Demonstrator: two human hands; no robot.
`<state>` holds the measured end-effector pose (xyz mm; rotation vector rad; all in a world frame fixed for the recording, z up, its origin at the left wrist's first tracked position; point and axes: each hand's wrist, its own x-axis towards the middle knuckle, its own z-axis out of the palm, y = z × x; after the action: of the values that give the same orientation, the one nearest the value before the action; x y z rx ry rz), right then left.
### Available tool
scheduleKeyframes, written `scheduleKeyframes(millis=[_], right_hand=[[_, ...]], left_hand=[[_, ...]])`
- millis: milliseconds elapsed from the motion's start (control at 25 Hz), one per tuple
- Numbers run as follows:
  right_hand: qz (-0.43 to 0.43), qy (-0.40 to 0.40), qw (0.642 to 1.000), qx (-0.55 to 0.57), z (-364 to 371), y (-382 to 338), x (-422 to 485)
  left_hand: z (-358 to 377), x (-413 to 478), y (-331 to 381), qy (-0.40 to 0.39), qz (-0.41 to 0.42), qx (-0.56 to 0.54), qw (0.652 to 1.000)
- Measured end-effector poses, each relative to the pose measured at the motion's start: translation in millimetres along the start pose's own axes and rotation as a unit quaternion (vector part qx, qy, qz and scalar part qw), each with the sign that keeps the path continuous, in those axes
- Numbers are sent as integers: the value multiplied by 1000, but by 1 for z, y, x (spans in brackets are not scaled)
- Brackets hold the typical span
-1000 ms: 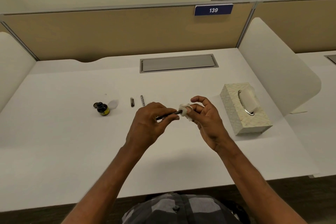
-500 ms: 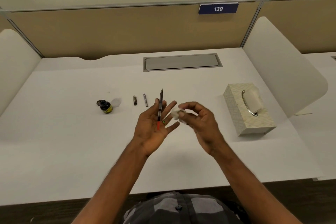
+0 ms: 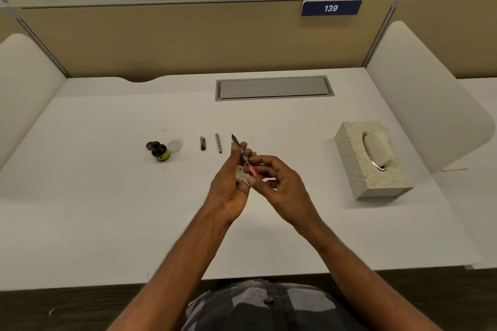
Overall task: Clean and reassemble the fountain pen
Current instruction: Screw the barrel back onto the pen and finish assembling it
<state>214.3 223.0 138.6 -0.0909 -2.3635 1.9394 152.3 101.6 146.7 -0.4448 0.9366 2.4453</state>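
Observation:
The fountain pen's nib section (image 3: 242,153), a thin dark piece with a red end, sits between my hands above the desk with the nib pointing away from me. My left hand (image 3: 231,188) supports it along the fingers and has a small white tissue wad (image 3: 241,175) tucked against the palm. The thumb and forefinger of my right hand (image 3: 282,185) pinch the red end. On the desk to the left lie the patterned barrel (image 3: 218,143) and the short dark cap (image 3: 202,142), side by side.
An open ink bottle (image 3: 160,152) stands at the left with its lid (image 3: 151,145) beside it. A tissue box (image 3: 372,161) lies at the right. A grey cable hatch (image 3: 274,88) sits at the back of the white desk (image 3: 107,209), with partition walls around it.
The tissue wad passed from my right fingers into my left palm. My left hand, open a moment ago with the pen part lying on it, has curled around it, and my right fingers took the red end.

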Motion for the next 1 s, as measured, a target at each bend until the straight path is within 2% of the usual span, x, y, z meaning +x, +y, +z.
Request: scheduleKeyframes(millis=[80,160,280,640,760,840,1000], right_hand=[[35,3,996,88,2,-1,1],[59,47,989,131,5,0,5],[77,85,987,114,7,6,15],[92,22,989,110,32,14,57],[133,45,982,129,42,26,83],[151,68,982,92,50,46,110],[121,62,986,-100,83,93,167]], left_hand=[[-5,0,1,-1,16,2,1000],[-10,-1,4,0,27,3,1000],[-24,-2,11,22,53,-1,998],[-60,10,40,111,94,-8,989],[-76,21,53,146,97,-40,984],[-88,30,62,162,90,-60,981],[-107,45,76,188,81,-91,975]])
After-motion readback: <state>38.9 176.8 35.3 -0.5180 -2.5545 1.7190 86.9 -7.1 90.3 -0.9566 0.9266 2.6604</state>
